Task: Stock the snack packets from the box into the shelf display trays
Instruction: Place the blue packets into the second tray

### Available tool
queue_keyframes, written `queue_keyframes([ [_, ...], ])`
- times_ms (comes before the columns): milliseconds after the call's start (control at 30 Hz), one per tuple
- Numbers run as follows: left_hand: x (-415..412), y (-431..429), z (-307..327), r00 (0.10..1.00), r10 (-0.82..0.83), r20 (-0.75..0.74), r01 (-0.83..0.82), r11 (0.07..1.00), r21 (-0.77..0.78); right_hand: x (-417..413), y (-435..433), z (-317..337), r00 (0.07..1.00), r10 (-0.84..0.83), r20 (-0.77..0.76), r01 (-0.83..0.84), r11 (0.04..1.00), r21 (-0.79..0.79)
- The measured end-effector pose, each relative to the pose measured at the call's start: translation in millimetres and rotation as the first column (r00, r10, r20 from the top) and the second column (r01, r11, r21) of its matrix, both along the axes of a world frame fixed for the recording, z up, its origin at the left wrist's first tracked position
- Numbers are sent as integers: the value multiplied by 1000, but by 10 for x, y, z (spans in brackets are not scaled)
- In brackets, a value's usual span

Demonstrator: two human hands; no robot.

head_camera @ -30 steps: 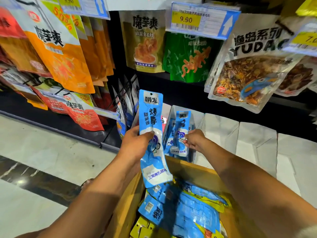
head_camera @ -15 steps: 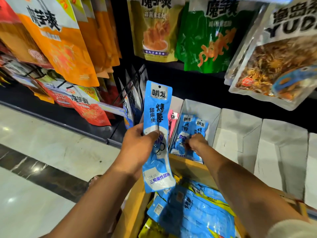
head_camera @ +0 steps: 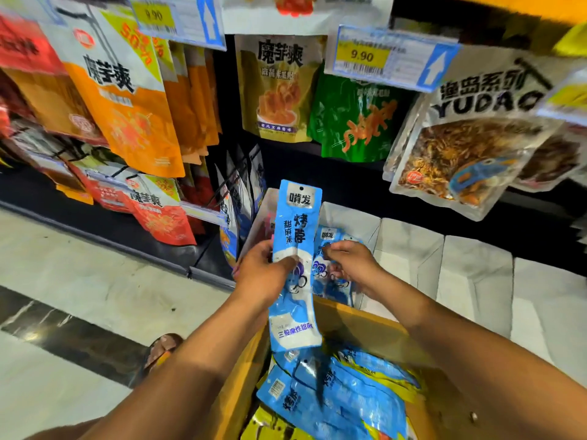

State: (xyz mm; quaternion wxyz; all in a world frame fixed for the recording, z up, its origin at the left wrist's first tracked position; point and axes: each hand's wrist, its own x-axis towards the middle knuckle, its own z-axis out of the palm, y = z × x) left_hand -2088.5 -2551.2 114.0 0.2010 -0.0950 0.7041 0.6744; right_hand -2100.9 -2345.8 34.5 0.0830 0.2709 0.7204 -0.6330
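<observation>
A long blue snack packet (head_camera: 297,265) is gripped upright by the left hand (head_camera: 262,274); at its 3 o'clock, packets standing in the white display tray (head_camera: 351,217) are pinched by the right hand (head_camera: 351,263).

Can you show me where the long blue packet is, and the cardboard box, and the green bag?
Blue packet (head_camera: 297,217), head view, upper printed part.
Cardboard box (head_camera: 254,360), head view, left wall.
Green bag (head_camera: 355,122), head view, middle of its front.
</observation>
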Motion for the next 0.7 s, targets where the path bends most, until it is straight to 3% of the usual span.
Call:
queue_keyframes([
  [133,83,46,-4,1000,-2,-11,2,1000,30,474,-189,617,994,58,-97,-65,995,-80],
  [267,169,137,39,1000,-11,-22,13,998,56,859,-384,866,981,115,-158,-89,983,163],
  [333,211,196,36,1000,-9,5,8,997,81,1016,-454,873,971,173,-165,-103,926,364],
  [467,307,306,21,999,-17,43,11,989,149,1255,-587,886,960,273,-56,-148,669,728],
  [567,343,375,-19,999,-18,45,11,990,139,1304,-656,902,969,249,0,-142,549,823],
  [700,353,389,-8,998,-37,41,31,990,136,1279,-650,882,969,246,22,-159,554,817],
])
